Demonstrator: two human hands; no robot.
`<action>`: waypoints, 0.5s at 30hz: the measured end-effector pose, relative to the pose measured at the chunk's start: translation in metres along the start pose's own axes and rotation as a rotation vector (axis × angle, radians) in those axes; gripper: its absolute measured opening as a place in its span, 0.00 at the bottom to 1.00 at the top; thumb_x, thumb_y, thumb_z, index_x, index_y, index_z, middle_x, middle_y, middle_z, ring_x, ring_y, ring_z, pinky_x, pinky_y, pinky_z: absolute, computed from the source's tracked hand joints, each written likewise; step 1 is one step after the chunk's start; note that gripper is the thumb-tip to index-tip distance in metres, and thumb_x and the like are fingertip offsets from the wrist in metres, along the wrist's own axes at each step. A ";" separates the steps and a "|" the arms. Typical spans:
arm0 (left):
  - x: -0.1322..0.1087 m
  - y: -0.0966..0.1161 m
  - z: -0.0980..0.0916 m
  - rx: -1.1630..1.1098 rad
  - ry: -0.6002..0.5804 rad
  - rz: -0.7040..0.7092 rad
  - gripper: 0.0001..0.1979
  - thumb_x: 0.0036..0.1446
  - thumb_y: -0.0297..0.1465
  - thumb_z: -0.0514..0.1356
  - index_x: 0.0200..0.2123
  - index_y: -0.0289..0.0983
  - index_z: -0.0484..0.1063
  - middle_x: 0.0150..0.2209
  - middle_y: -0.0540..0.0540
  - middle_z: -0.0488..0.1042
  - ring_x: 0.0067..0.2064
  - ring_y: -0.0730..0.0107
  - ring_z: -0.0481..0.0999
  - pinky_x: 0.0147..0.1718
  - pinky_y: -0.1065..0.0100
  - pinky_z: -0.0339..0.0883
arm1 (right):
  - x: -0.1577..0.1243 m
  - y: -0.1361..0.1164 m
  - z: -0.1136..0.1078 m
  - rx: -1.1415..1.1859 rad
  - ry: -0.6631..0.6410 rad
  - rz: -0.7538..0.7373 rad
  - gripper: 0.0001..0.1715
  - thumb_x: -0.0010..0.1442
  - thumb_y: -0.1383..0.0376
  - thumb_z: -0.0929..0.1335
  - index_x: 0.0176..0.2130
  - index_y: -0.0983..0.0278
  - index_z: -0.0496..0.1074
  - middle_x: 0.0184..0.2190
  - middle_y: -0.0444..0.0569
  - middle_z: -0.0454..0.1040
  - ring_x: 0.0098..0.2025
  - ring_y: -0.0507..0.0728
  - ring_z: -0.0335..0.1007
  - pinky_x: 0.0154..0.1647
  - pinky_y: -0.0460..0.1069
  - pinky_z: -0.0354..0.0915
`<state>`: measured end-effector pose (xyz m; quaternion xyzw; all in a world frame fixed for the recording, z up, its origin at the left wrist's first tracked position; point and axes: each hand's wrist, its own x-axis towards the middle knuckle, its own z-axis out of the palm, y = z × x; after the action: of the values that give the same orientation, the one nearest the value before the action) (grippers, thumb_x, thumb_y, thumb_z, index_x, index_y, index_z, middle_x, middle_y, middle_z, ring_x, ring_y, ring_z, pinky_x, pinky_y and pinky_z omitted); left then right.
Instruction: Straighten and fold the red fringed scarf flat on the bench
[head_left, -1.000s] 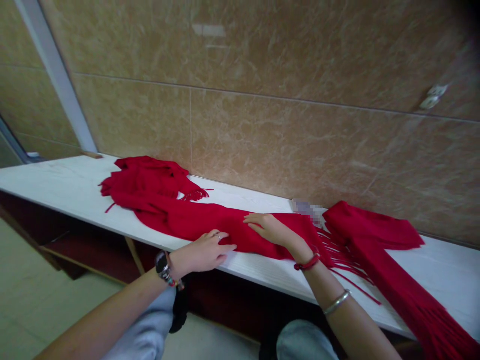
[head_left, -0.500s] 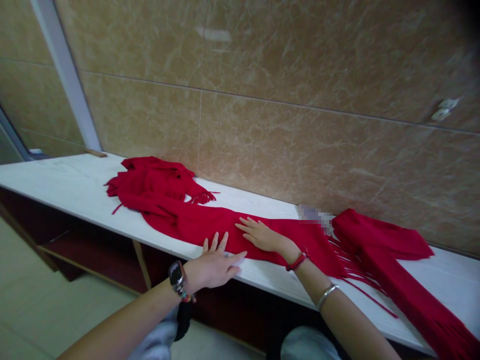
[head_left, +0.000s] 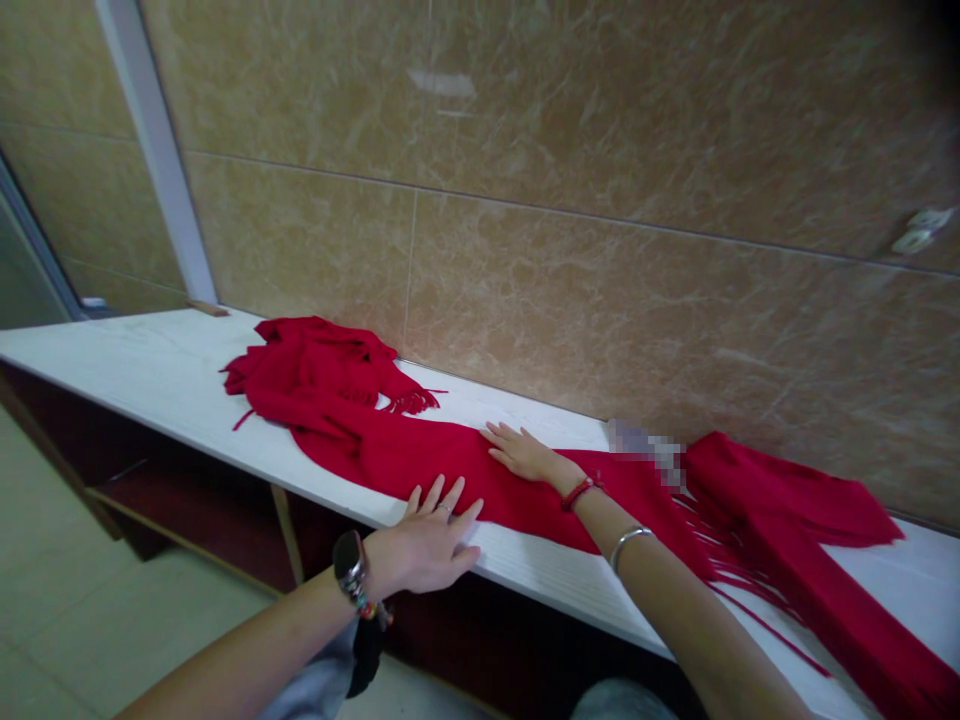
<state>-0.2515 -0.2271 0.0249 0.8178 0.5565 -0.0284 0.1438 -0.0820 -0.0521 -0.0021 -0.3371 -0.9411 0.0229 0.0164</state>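
Skirting a tan wall [head_left: 525,290], the white worktop [head_left: 150,360] carries a red scarf [head_left: 412,450]. Left grip [head_left: 426,540] and right grip [head_left: 526,457], both spread, touch it.

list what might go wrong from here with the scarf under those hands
The left hand rests by the front edge of the shelf, so pulling back could drag the scarf over it. The scarf's fringe runs close to the other red scarf, so the strands might tangle or catch. The red bracelet by the right hand sits near the cloth and might snag it.
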 end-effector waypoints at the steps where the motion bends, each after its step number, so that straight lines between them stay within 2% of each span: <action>1: 0.000 0.000 0.000 0.003 0.000 -0.003 0.29 0.60 0.42 0.45 0.62 0.38 0.47 0.63 0.34 0.39 0.63 0.45 0.37 0.54 0.41 0.42 | 0.002 -0.007 -0.001 0.025 0.015 -0.071 0.28 0.65 0.60 0.53 0.62 0.61 0.47 0.64 0.53 0.45 0.64 0.60 0.39 0.60 0.63 0.44; 4: 0.001 0.000 0.000 -0.004 -0.028 -0.024 0.30 0.59 0.43 0.45 0.62 0.39 0.47 0.64 0.34 0.39 0.63 0.44 0.36 0.54 0.41 0.41 | 0.010 -0.027 -0.002 0.124 -0.029 -0.304 0.26 0.65 0.59 0.52 0.62 0.58 0.47 0.64 0.47 0.46 0.64 0.56 0.36 0.62 0.59 0.42; 6: 0.000 0.000 -0.001 -0.010 -0.051 -0.037 0.30 0.59 0.43 0.45 0.62 0.39 0.45 0.64 0.34 0.38 0.63 0.44 0.35 0.55 0.42 0.40 | 0.016 -0.034 -0.001 0.150 -0.085 -0.347 0.26 0.66 0.59 0.52 0.62 0.56 0.48 0.64 0.45 0.46 0.65 0.55 0.35 0.62 0.60 0.41; 13: -0.001 0.000 -0.008 -0.040 -0.061 -0.007 0.28 0.60 0.41 0.44 0.62 0.39 0.48 0.63 0.35 0.44 0.63 0.49 0.39 0.54 0.41 0.42 | 0.038 -0.016 0.004 0.107 -0.073 -0.093 0.27 0.66 0.59 0.51 0.62 0.61 0.46 0.64 0.51 0.45 0.64 0.59 0.37 0.61 0.64 0.39; 15: 0.000 -0.003 -0.008 -0.040 -0.043 -0.009 0.27 0.61 0.40 0.43 0.61 0.40 0.48 0.63 0.36 0.44 0.63 0.49 0.41 0.54 0.42 0.43 | 0.038 -0.016 0.004 0.113 -0.029 -0.079 0.28 0.65 0.58 0.51 0.62 0.62 0.46 0.64 0.52 0.44 0.64 0.59 0.37 0.61 0.64 0.38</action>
<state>-0.2551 -0.2235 0.0320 0.8116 0.5572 -0.0356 0.1721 -0.1217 -0.0405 -0.0043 -0.2980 -0.9509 0.0803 0.0229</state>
